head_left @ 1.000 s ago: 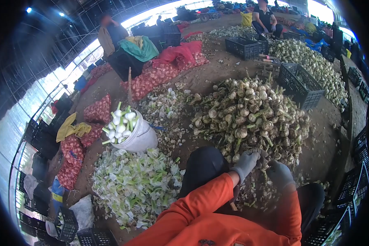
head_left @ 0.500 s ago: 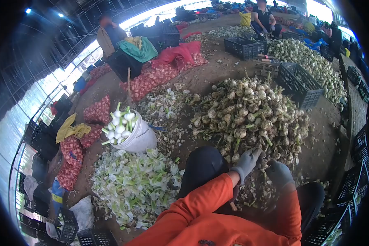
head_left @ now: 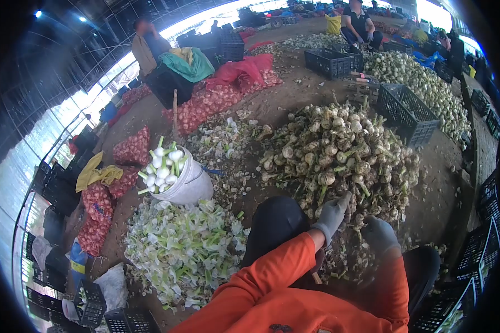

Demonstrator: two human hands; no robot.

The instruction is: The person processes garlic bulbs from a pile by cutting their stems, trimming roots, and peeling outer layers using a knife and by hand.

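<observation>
My left hand (head_left: 331, 218), in a grey glove, is closed at the near edge of a heap of untrimmed garlic (head_left: 339, 150). Its fingers point up along a dirty garlic bulb (head_left: 344, 223), partly hidden by the hand. My right hand (head_left: 380, 236), gloved too, is a little to the right with its fingers curled; whatever they grip is too small to make out. Loose skins and roots litter the ground below both hands. To the left, a white bucket (head_left: 197, 186) holds peeled white garlic bulbs (head_left: 164, 169) with green stem ends.
A pile of stripped garlic leaves (head_left: 186, 250) lies in front of the bucket. Red mesh sacks (head_left: 97, 216) sit at the left. Behind the heap is a black crate (head_left: 408, 116). Two people, one seated (head_left: 361, 28), are farther back. More crates (head_left: 483, 250) line the right side.
My left hand has shifted slightly left, and its fingers now point more upward, apart from the right hand. My right hand has hardly moved.
</observation>
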